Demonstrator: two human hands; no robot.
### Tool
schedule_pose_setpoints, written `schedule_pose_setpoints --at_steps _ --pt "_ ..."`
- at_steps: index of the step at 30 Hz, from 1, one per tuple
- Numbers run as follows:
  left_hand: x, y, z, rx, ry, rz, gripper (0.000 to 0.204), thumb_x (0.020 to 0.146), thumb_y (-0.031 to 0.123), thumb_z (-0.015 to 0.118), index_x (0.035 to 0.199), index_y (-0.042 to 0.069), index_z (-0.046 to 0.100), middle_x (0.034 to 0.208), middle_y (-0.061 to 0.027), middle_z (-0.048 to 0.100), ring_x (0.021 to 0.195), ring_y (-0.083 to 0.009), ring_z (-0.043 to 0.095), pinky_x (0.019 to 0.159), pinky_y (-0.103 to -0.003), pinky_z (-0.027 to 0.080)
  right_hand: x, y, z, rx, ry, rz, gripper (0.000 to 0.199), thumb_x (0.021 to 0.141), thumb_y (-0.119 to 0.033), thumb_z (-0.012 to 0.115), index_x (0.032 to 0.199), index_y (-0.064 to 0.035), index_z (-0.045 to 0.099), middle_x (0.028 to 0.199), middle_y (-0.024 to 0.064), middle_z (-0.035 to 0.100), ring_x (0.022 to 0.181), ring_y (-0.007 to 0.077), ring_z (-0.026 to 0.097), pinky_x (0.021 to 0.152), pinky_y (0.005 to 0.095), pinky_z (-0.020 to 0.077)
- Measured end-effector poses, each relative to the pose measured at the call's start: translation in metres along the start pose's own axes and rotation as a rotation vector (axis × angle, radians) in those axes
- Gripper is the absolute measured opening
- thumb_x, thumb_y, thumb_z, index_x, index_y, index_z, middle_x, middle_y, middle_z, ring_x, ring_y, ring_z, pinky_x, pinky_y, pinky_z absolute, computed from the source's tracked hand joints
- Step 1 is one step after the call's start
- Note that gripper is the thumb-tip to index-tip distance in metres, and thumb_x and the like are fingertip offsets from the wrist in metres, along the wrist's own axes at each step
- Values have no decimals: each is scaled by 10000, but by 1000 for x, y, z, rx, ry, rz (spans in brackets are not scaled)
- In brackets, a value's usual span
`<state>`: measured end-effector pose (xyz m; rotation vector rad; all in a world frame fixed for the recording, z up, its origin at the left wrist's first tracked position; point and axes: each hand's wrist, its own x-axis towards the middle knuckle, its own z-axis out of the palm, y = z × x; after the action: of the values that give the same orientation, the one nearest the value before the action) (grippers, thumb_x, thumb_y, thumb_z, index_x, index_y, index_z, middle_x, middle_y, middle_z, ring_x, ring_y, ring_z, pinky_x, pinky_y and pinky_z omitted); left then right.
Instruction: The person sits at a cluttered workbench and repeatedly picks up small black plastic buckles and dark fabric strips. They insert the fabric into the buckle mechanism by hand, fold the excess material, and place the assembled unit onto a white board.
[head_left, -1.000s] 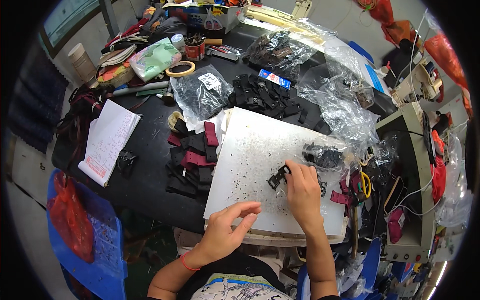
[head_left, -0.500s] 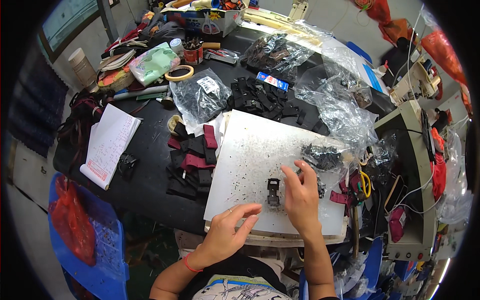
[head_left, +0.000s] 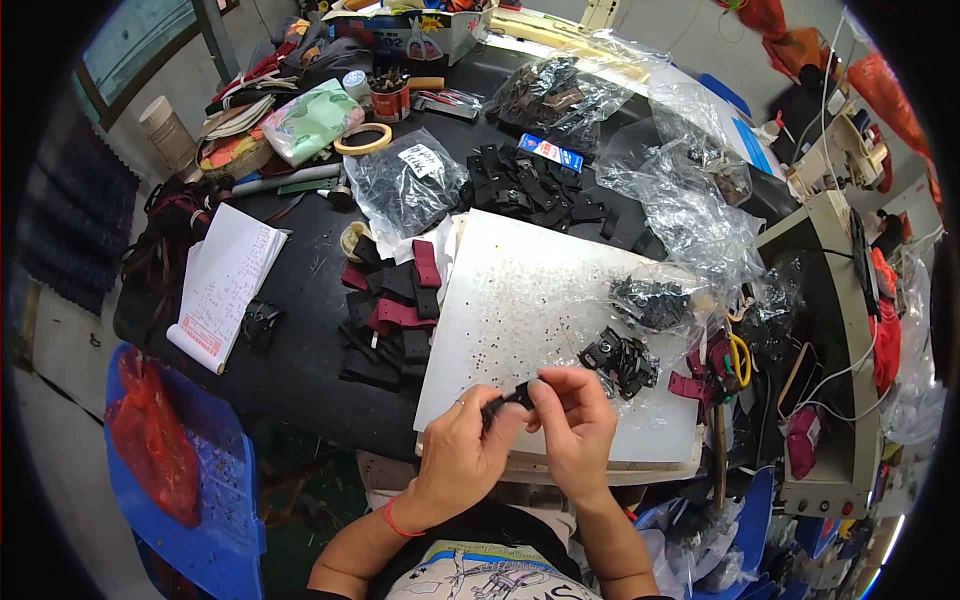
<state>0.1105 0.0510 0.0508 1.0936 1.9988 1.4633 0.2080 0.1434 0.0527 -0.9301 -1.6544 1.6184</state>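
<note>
Newly lifted buckle (head_left: 520, 394), bagged pieces (head_left: 652, 303) beyond

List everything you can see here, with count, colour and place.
black piece: one, black, between the hands' fingers
board: one, white, beneath the hands
buckle-like parts: several, black, board's right side
mixed straps: many, black and maroon, left of board
dark straps: many, black, beyond board
small box: one, mostly blue, by the dark straps
notepad: one, white, table's left
tape roll: one, tan, far left
can: one, red, behind tape roll
red bag: one, red, on blue chair
table: one, black, beneath board
edge clutter: uncountable
hands: two, left and right, lower centre
</note>
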Motion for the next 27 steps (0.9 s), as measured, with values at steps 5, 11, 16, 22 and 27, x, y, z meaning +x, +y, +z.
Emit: schedule_pose_setpoints --at_steps 5,11,16,22,27 --pt "3 -12 -14 97 120 50 280 942 153 510 706 6 490 545 -156 512 462 -336 523 427 -386 367 5 -9 -6 -428 -177 -487 227 749 0 721 953 2 620 894 90 587 691 169 602 607 278 500" --pt "2 -13 -22 -8 35 -57 281 923 160 532 696 -5 545 521 -166 518 452 -345 538 432 -369 389 10 -19 -21 -597 -465 -674 328 717 -5 731 1023 -9 610 903 109 577 797 270 585 683 338 492" --pt "3 -11 -30 19 -71 -70 248 911 166 552 735 -9 572 548 -161 543 475 -324 567 451 -368 409 5 -11 -21 -592 -431 -657 324 736 -21 727 1041 -18 617 909 115 594 773 255 594 674 327 497" --pt "-4 -7 2 -317 129 -4 195 929 142 545 1034 -15 591 876 -132 656 738 -177 646 653 -277 490 -13 12 3 -377 -76 -525 250 758 3 703 997 -16 634 875 127 614 747 239 606 644 304 497" --pt "5 -10 -18 -414 -39 -169 206 951 131 491 1058 -9 598 709 -68 641 608 -73 557 550 -242 449 -18 -14 9 -484 -99 -510 222 771 16 685 986 -14 636 851 122 611 724 229 609 621 299 496"
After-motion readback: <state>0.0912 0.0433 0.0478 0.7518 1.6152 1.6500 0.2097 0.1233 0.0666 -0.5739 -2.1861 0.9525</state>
